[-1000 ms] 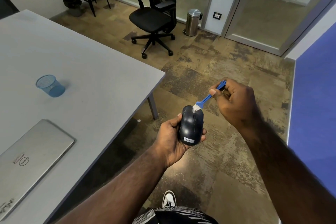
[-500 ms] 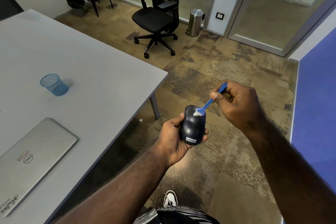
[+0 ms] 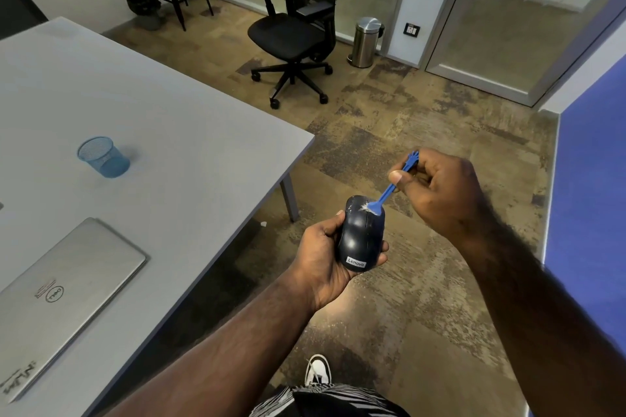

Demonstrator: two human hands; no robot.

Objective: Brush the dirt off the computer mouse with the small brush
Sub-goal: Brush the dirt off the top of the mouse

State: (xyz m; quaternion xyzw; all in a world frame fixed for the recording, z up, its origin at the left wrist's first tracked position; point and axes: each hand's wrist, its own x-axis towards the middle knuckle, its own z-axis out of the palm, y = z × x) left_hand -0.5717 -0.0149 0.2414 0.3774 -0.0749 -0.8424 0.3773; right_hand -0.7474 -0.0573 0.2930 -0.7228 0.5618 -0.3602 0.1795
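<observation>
My left hand [image 3: 321,257] grips a black computer mouse [image 3: 360,240] from below, over the floor and just off the table's corner. The mouse's white logo label faces me and its button end points away. My right hand [image 3: 440,193] pinches a small blue brush [image 3: 394,184] by its thin handle. The white bristles press on the far right of the mouse's button end, where a pale smear of dust shows.
A grey table [image 3: 169,132] fills the left, carrying a closed silver laptop [image 3: 57,294] and a blue mesh cup [image 3: 103,156]. A black office chair [image 3: 294,30] and a steel bin [image 3: 367,41] stand further back. A blue wall [image 3: 592,179] runs on the right.
The brush has swept from the middle of the mouse's far end towards its right edge. Both hands have shifted slightly right in view.
</observation>
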